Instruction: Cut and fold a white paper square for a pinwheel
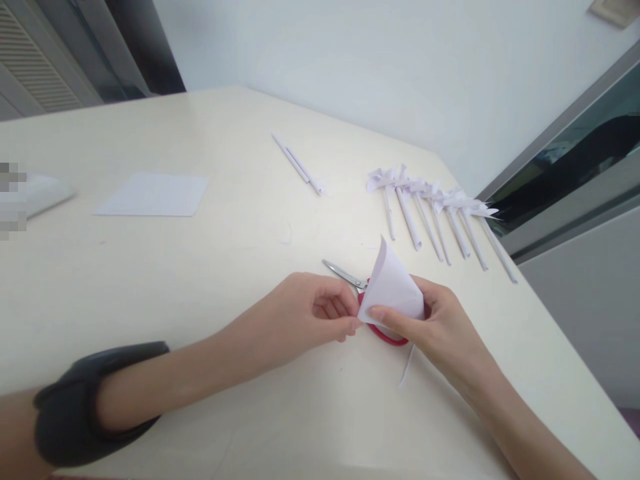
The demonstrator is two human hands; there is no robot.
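Observation:
Both hands meet over the cream table (pixel 200 280), holding a small white sheet of paper (pixel 393 283) curled into a cone shape. My left hand (pixel 313 310) pinches the paper's lower left corner between thumb and fingers. My right hand (pixel 440 320) wraps round the sheet from the right, with the thumb across its lower edge. Red-handled scissors (pixel 350 277) lie on the table right under the paper, their blades pointing left and away. A thin paper strip (pixel 407 367) lies below my right hand.
A row of several rolled paper sticks with frilled tops (pixel 435 213) lies at the right near the table edge. Two more rolled sticks (pixel 297 163) lie farther back. A flat white sheet (pixel 155 195) sits at the left. A black band (pixel 95 400) circles my left forearm.

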